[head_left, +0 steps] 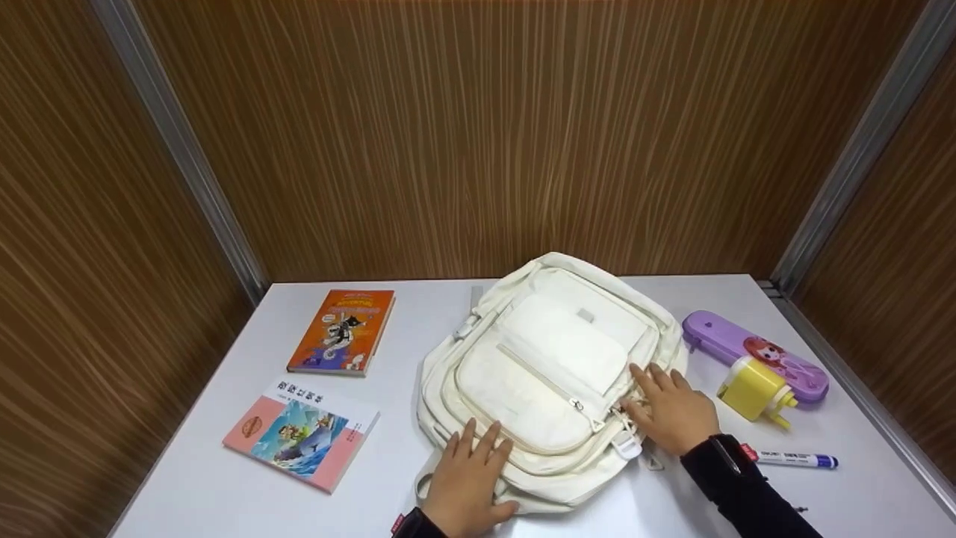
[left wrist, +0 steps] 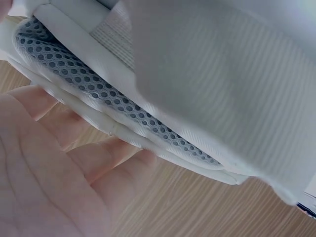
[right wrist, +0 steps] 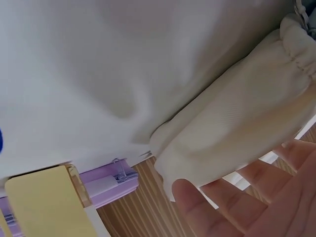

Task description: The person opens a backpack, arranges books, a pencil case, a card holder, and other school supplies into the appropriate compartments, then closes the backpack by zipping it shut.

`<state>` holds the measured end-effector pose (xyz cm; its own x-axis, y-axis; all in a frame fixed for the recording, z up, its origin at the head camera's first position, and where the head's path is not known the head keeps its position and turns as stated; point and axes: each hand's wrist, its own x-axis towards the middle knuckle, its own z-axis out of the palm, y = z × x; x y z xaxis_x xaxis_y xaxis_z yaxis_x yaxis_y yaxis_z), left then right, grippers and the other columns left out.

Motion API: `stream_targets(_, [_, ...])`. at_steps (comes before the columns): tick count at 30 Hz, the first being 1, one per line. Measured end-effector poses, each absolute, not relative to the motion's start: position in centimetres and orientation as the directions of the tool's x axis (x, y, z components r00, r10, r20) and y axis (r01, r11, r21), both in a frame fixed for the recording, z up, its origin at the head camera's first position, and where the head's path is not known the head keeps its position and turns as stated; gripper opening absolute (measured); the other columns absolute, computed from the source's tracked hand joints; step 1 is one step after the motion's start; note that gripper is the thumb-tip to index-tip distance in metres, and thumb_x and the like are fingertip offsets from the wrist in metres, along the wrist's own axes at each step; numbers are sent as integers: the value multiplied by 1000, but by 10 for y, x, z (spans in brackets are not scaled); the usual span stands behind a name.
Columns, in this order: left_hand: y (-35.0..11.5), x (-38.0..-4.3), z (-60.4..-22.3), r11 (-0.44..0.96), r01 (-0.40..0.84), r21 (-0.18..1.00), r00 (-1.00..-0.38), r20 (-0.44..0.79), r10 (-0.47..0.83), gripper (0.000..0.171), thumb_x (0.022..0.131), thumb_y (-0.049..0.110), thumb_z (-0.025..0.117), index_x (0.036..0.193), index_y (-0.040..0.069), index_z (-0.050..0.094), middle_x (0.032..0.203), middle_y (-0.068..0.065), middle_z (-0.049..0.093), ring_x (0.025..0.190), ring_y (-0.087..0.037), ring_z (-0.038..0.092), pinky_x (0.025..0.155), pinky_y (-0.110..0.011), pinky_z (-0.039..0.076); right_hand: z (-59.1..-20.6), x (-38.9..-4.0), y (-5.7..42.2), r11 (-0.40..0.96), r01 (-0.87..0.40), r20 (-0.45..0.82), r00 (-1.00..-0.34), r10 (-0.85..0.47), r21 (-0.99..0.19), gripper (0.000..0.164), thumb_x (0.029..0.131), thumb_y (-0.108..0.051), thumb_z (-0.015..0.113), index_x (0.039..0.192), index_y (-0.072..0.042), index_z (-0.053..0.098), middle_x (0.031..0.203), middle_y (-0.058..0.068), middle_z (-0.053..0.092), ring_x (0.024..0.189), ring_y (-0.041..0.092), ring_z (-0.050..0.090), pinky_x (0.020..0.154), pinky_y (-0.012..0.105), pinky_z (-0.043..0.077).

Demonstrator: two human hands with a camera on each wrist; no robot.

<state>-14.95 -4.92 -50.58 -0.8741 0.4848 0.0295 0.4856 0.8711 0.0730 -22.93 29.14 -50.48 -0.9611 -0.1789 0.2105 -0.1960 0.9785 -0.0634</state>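
A cream backpack (head_left: 545,373) lies front side up and slanted on the white table. On its lower left edge rests my left hand (head_left: 469,478), fingers spread and fairly straight. My right hand (head_left: 671,409) touches the right side of the bag, near a zipper pull and a white buckle (head_left: 626,446). In the left wrist view, the left fingers (left wrist: 123,170) lie along the bag beside grey mesh (left wrist: 94,89). The right wrist view has the right fingers (right wrist: 222,207) against a gathered side pocket (right wrist: 232,118). Neither hand grips anything.
Left of the bag lie an orange book (head_left: 343,332) and a pink-and-blue book (head_left: 302,433). To the right are a purple pencil case (head_left: 717,336), a yellow bottle-like item (head_left: 750,388) and a marker (head_left: 799,459). Wood-patterned panels (head_left: 478,134) enclose the table (head_left: 202,478).
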Motion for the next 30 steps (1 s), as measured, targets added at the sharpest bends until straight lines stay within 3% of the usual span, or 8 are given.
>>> stream_targets(14, [-67, -150, -508, 868, 466, 170, -884, 108, 454, 78, 76, 48, 69, 143, 13, 49, 155, -12, 39, 143, -44, 31, 114, -53, 33, -504, -200, 285, 981, -189, 218, -960, -174, -46, 68, 95, -55, 50, 148, -14, 42, 145, 26, 47, 124, 54, 49, 87, 69, 47])
stream_targets(23, [-74, -154, -512, 876, 455, 158, -886, 173, 429, 77, 70, 36, 67, 141, 10, 51, 154, -14, 40, 142, -46, 32, 115, -52, 32, -500, -185, 283, 973, -213, 220, -957, -189, -91, 65, 94, -53, 54, 145, -13, 46, 145, 26, 47, 128, 51, 47, 91, 70, 44])
stream_targets(27, [-74, -154, -513, 873, 459, 165, -885, 170, 433, 76, 71, 35, 67, 141, 10, 51, 155, -14, 39, 141, -47, 32, 114, -52, 33, -497, -178, 283, 956, -254, 316, -928, -197, -149, 56, 90, -40, 66, 135, -8, 56, 137, 27, 54, 124, 47, 51, 92, 66, 47])
stream_targets(30, [-74, -154, -513, 873, 458, 171, -886, 167, 432, 76, 72, 35, 68, 141, 10, 51, 154, -14, 40, 141, -47, 33, 114, -52, 34, -497, -172, 280, 938, -303, 430, -879, -207, -168, 42, 83, -27, 75, 116, -4, 65, 122, 24, 62, 112, 42, 59, 88, 58, 51])
